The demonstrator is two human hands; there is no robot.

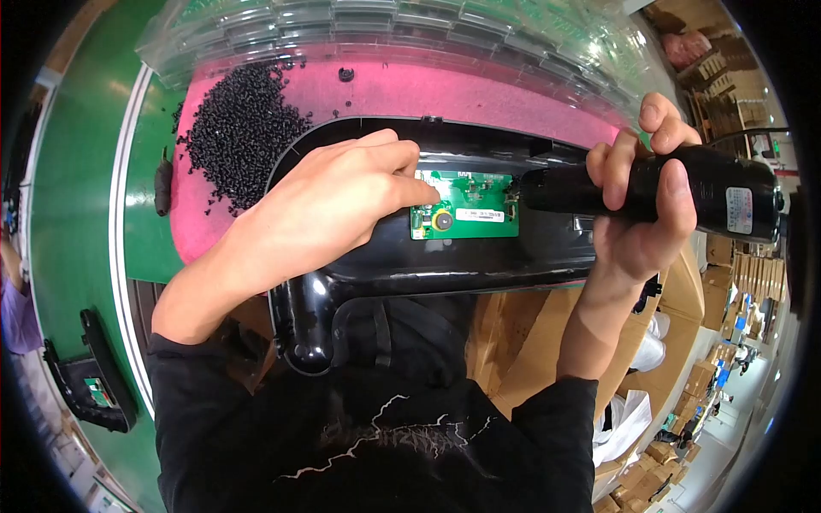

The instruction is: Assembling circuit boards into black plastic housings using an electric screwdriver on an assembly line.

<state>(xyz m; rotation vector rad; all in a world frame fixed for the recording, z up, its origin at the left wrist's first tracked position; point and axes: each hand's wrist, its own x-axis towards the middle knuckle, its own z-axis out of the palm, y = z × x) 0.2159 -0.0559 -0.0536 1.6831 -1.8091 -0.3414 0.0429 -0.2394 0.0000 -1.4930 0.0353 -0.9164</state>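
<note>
A green circuit board [479, 229] lies inside a long black plastic housing [462, 265], which is tilted across my lap and the bench edge. My left hand [342, 192] reaches over the housing from the left, fingers curled together, with fingertips at the board's upper left corner. Whatever they pinch there is hidden. In my right hand [641, 192] is a black electric screwdriver [710, 190], held nearly level with the fingers wrapped round its body. Its nose points left, at the board's right edge, and the bit itself cannot be made out.
Small black screws [244, 124] form a heap on the pink mat [385, 90], left of the housing. Clear plastic trays [410, 38] stand behind. Another black housing [94, 376] with a board lies on the green surface at left. An open cardboard box [547, 342] is at lower right.
</note>
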